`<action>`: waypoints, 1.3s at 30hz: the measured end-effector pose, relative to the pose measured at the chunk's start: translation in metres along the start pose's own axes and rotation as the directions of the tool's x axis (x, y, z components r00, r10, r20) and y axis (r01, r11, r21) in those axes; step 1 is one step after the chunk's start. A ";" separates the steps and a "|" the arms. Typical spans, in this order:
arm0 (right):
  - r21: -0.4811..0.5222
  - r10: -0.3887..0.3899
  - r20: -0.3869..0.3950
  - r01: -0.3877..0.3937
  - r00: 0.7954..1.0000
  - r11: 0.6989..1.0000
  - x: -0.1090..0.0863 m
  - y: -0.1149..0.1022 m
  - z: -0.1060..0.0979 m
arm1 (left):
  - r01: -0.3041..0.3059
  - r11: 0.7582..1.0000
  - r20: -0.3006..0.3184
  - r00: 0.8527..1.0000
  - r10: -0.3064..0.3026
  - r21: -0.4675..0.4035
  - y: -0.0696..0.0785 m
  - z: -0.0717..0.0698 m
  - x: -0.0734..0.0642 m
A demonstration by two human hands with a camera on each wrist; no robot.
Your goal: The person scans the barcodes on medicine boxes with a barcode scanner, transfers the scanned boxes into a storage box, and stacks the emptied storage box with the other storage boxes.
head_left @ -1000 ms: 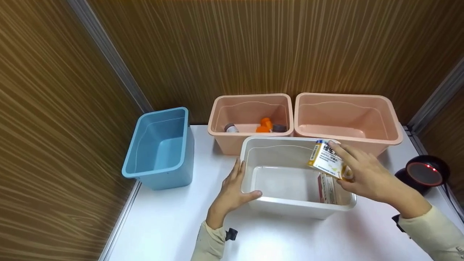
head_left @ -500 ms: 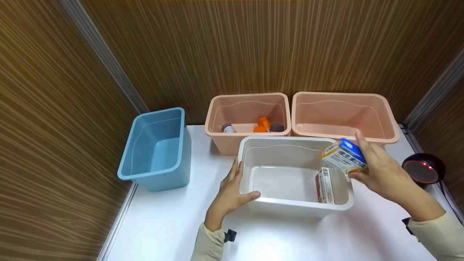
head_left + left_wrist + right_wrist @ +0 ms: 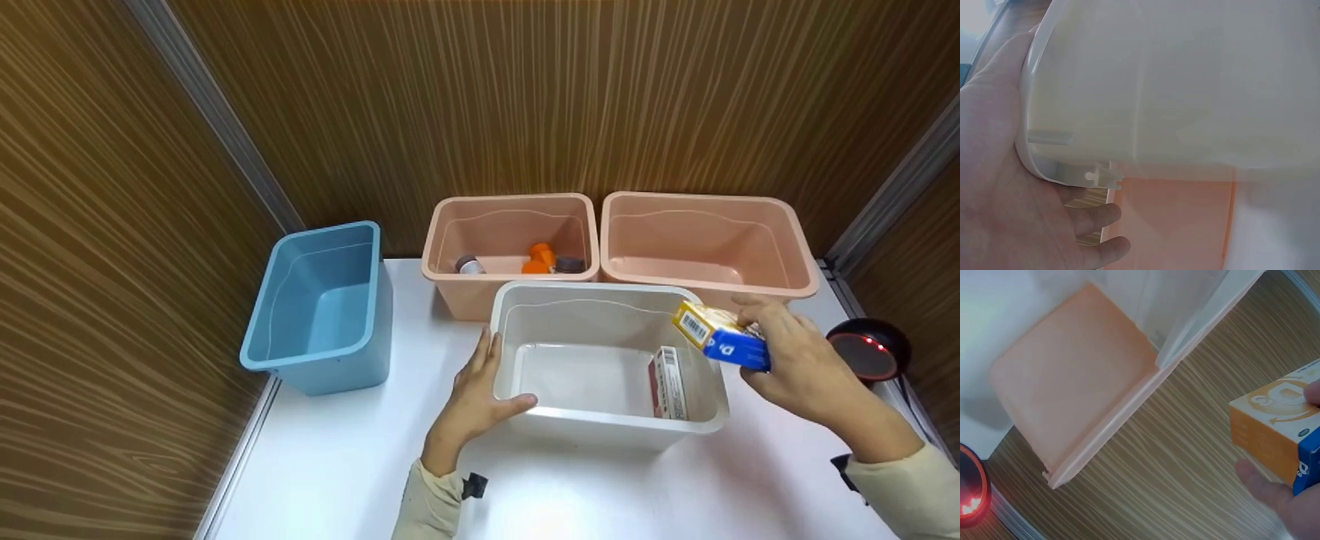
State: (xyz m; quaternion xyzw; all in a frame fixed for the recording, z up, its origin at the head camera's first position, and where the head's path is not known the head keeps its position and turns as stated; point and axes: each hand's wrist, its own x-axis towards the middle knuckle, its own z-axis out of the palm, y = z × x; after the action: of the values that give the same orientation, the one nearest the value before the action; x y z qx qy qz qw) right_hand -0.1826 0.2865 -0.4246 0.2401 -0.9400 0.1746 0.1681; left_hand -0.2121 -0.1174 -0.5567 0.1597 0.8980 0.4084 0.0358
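My right hand (image 3: 802, 364) grips a medicine box (image 3: 721, 336) in yellow, white and blue above the right end of the white bin (image 3: 585, 379). Its barcode end faces left, with a blue side toward the front. The right wrist view shows the box (image 3: 1264, 444) between the thumb and a finger, its orange side visible. My left hand (image 3: 471, 409) rests against the bin's left end, thumb over the front corner. In the left wrist view its palm (image 3: 994, 169) lies along the rim, the fingers extended. A white and red box (image 3: 669, 384) stands inside the bin's right end.
Behind the white bin are two pink bins, the left one (image 3: 510, 276) containing several bottles with orange or dark caps, the right one (image 3: 705, 283) alongside. A blue bin (image 3: 381, 322) stands left. A black scanner (image 3: 866, 356) with red lights is at the right. Wood-patterned panels enclose the table.
The right hand has moved the medicine box slightly right and turned it, from its printed front face to the barcode end and blue side. My left hand has stayed on the bin.
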 end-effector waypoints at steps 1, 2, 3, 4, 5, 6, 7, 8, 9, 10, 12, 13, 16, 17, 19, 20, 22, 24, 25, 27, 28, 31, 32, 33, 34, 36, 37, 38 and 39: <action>-0.011 -0.016 -0.007 0.016 1.000 1.000 0.000 0.000 0.001 | 0.005 1.000 0.002 1.000 -0.005 -0.002 0.001 0.000 0.000; -0.020 -0.027 -0.016 0.027 1.000 0.999 -0.001 0.000 0.001 | 0.009 1.000 0.005 1.000 -0.009 -0.008 0.001 0.000 0.000; -0.022 -0.037 -0.027 0.036 0.999 0.999 -0.001 0.001 0.002 | 0.015 1.000 0.008 1.000 -0.015 -0.009 0.001 0.000 0.000; -0.028 -0.043 -0.038 0.042 0.998 0.999 -0.002 0.001 0.003 | 0.019 1.000 0.010 1.000 -0.019 -0.010 0.001 0.000 0.001; -0.034 -0.041 -0.044 0.039 0.998 0.999 -0.003 0.002 0.004 | 0.024 1.000 0.011 1.000 -0.024 -0.013 0.001 0.000 0.001; -0.038 -0.033 -0.051 0.031 0.998 0.999 -0.004 0.003 0.004 | 0.029 0.999 0.011 1.000 -0.029 -0.017 0.001 0.000 0.001; -0.043 -0.025 -0.055 0.022 0.998 0.999 -0.005 0.004 0.005 | 0.033 0.999 0.013 0.999 -0.032 -0.021 0.001 0.000 0.001; -0.044 -0.012 -0.059 0.009 0.998 0.999 -0.006 0.005 0.005 | 0.036 0.999 0.014 0.999 -0.035 -0.026 0.001 0.001 0.001; -0.045 0.000 -0.061 -0.003 0.998 0.999 -0.007 0.007 0.005 | 0.035 0.999 0.015 0.999 -0.035 -0.029 0.001 0.001 0.001; -0.050 0.006 -0.068 -0.009 0.998 0.999 -0.008 0.008 0.005 | 0.031 0.999 0.013 0.999 -0.031 -0.028 0.000 0.001 0.001; -0.059 0.011 -0.086 -0.016 0.996 0.998 -0.011 0.013 0.005 | 0.020 1.000 0.010 1.000 -0.020 -0.024 -0.001 0.002 0.001; -0.065 0.008 -0.097 -0.014 0.995 0.998 -0.012 0.016 0.005 | 0.015 1.000 0.010 1.000 -0.015 -0.020 -0.001 0.002 0.001; -0.087 0.003 -0.134 -0.015 0.991 0.996 -0.018 0.023 0.005 | 0.001 1.000 0.009 1.000 -0.001 -0.004 -0.002 0.002 0.002; -0.090 0.002 -0.143 -0.015 0.990 0.996 -0.020 0.025 0.005 | 0.002 1.000 0.009 1.000 -0.002 -0.005 -0.002 0.002 0.002; -0.100 0.003 -0.160 -0.019 0.987 0.995 -0.024 0.030 0.005 | 0.003 1.000 0.009 1.000 -0.003 -0.010 -0.001 0.002 0.001; -0.106 0.005 -0.167 -0.023 0.986 0.994 -0.027 0.033 0.005 | 0.005 1.000 0.010 1.000 -0.005 -0.013 -0.001 0.002 0.001; -0.119 0.016 -0.180 -0.038 0.984 0.992 -0.032 0.038 0.005 | 0.013 1.000 0.013 1.000 -0.013 -0.018 -0.001 0.001 0.001; -0.146 0.029 -0.185 -0.056 0.982 0.988 -0.037 0.042 0.005 | 0.022 0.999 0.013 1.000 -0.022 -0.027 0.000 0.001 0.001; -0.160 0.036 -0.185 -0.067 0.982 0.985 -0.040 0.044 0.006 | 0.027 0.999 0.016 1.000 -0.027 -0.028 0.000 0.001 0.001; -0.190 0.060 -0.179 -0.095 0.982 0.977 -0.046 0.048 0.007 | 0.031 0.999 0.014 0.999 -0.031 -0.031 0.000 0.001 0.002; -0.204 0.076 -0.174 -0.111 0.982 0.973 -0.050 0.049 0.008 | 0.029 0.999 0.012 1.000 -0.029 -0.032 0.000 0.001 0.002; -0.219 0.101 -0.187 -0.141 0.977 0.965 -0.061 0.055 0.012 | 0.015 1.000 0.006 1.000 -0.015 -0.026 0.000 0.001 0.003; -0.219 0.112 -0.197 -0.155 0.974 0.963 -0.066 0.057 0.015 | 0.011 1.000 0.006 1.000 -0.011 -0.025 -0.001 0.001 0.003; -0.219 0.121 -0.209 -0.167 0.970 0.961 -0.070 0.059 0.017 | 0.008 1.000 0.007 1.000 -0.008 -0.023 -0.001 0.001 0.003; -0.218 0.128 -0.221 -0.176 0.967 0.960 -0.074 0.061 0.019 | 0.006 1.000 0.008 1.000 -0.006 -0.025 -0.001 0.001 0.003; -0.216 0.130 -0.253 -0.187 0.959 0.958 -0.083 0.066 0.025 | 0.006 1.000 0.009 1.000 -0.005 -0.026 -0.001 0.001 0.002; -0.219 0.147 -0.254 -0.205 0.956 0.954 -0.087 0.069 0.027 | 0.009 1.000 0.011 1.000 -0.008 -0.025 -0.001 0.001 0.002; -0.219 0.164 -0.253 -0.222 0.953 0.950 -0.091 0.071 0.030 | 0.011 1.000 0.012 1.000 -0.011 -0.026 -0.001 0.001 0.002; -0.218 0.185 -0.246 -0.240 0.951 0.946 -0.094 0.074 0.032 | 0.009 1.000 0.010 1.000 -0.009 -0.027 -0.001 0.001 0.002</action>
State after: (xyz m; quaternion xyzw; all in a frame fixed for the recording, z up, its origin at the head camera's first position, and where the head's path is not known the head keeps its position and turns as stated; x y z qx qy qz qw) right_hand -0.1497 0.3712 -0.5087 0.0931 -0.9500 0.1000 0.2807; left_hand -0.2136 -0.1167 -0.5577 0.1572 0.8928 0.4198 0.0444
